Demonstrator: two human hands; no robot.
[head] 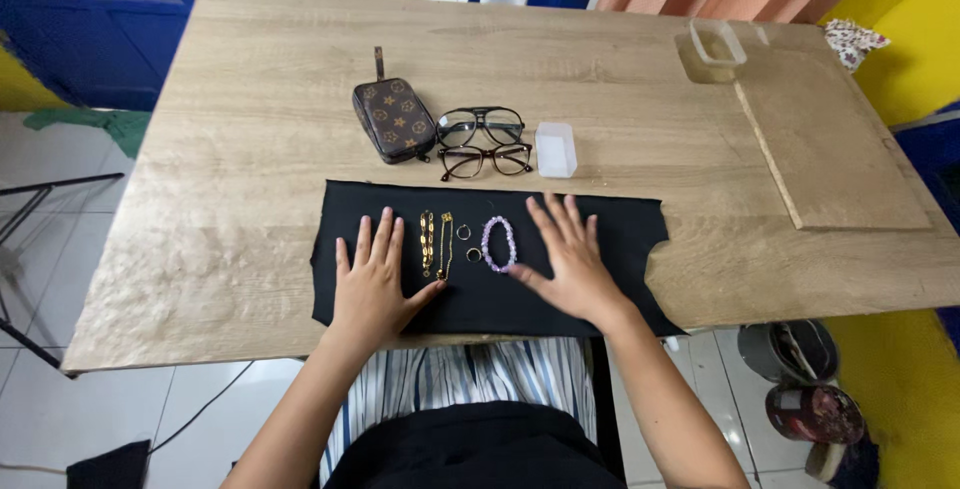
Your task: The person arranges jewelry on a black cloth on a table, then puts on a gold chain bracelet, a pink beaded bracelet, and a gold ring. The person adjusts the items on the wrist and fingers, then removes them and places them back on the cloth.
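Left hand (372, 284) and right hand (570, 259) lie flat, fingers spread, palms down on the black cloth (620, 224), gripping nothing. Between them: two gold chains (436, 244), two rings (468, 243), one purple bead bracelet (498, 243). Cloth's near edge meets the table (230, 219) edge. Beyond: brown patterned pouch (393, 119), two glasses (483, 142), one clear box (556, 149). Bare wood left and right.

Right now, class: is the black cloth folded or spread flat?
Spread flat. The black cloth lies open on the table, both hands, left and right, pressed palm-down on it.
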